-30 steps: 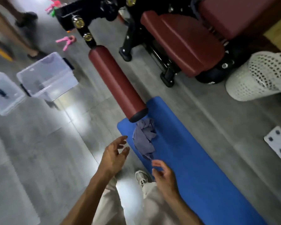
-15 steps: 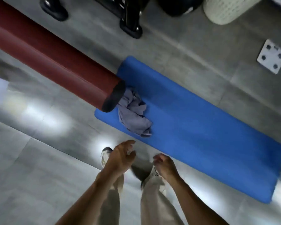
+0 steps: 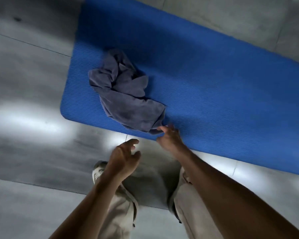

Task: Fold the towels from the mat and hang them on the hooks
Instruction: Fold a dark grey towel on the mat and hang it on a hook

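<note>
A crumpled grey-blue towel point(image 3: 126, 94) lies on the near left end of the blue mat point(image 3: 214, 80). My right hand point(image 3: 169, 137) reaches over the mat's near edge, and its fingertips touch the towel's nearest corner without a clear grip. Over the grey floor just short of the mat hovers my left hand point(image 3: 124, 157), fingers loosely spread and holding nothing, a short way from the towel. No hooks are in view.
Glossy grey floor tiles point(image 3: 33, 135) surround the mat. My legs in light trousers point(image 3: 121, 213) and one shoe point(image 3: 97, 171) stand directly below my hands, close to the mat's near edge.
The view has dropped closer to the mat, so the red padded roller and the bench are out of sight. My right hand has moved forward onto the towel's corner, and my left hand has followed.
</note>
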Motion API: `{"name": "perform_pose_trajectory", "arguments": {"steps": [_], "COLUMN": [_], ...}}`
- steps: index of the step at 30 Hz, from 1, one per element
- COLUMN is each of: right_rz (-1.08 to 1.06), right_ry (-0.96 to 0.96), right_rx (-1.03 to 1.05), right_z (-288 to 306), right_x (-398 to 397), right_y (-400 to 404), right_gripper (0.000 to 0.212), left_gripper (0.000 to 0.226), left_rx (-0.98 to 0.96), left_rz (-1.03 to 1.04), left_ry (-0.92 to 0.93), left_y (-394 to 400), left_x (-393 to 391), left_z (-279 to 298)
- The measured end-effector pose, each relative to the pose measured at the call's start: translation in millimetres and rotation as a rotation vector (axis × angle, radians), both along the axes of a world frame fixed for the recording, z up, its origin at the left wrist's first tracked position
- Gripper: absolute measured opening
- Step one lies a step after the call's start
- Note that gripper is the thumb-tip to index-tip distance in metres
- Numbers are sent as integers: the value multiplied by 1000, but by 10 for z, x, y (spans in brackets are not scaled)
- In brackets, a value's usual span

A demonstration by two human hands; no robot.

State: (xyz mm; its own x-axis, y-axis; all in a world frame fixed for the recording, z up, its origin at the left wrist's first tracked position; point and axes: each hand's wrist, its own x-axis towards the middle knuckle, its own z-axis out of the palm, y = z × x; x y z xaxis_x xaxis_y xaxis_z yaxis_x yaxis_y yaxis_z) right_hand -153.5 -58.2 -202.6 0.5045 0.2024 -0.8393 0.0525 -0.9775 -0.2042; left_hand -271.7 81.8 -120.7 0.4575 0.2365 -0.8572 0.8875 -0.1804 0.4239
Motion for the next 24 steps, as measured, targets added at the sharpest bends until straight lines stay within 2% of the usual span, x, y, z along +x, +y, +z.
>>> {"name": "perform_pose_trajectory", "arguments": {"steps": [4,6,7,9,12,14,16,19,22,24], "right_rz": [137,121,75,-39,-201,-307,-470,-685,-792,-788], "right_ry": [200,260,260,183,67,64,133,239,255,269], "right_rx": [-93,-70,-13,134,314,429,498,675,789,848], "right_z": [-419,-446,-390,-148,559,1064,1707,2824,3984,4668], "right_x": [119,99,87,54,-5,-53,-14,79,238,353], "right_y": [-22,-98,-156,-225,-338,-411,-492,-581,-677,-726], "right_gripper": [65,76,75,56,23,12,21,14,20,22], "left_gripper": [37,35,34,32,34,36,36,37,47,51], "left_rx": [33,51,60,75,75,62,57,64,91,125], "left_rz": [-55,-75,-84,-75,-85,-90,-94,-57,-65,-67], "left_ry": [3,9,15,21,29,25,1,-64,-199,-338], "left_y": [50,90,101,118,55,-38,-149,-365,-623,-800], "left_x": [-76,-116,-122,-122,-53,0,90,230,501,675], "left_z": [-212,-216,-174,-35,363,672,1101,1852,2776,3352]}}
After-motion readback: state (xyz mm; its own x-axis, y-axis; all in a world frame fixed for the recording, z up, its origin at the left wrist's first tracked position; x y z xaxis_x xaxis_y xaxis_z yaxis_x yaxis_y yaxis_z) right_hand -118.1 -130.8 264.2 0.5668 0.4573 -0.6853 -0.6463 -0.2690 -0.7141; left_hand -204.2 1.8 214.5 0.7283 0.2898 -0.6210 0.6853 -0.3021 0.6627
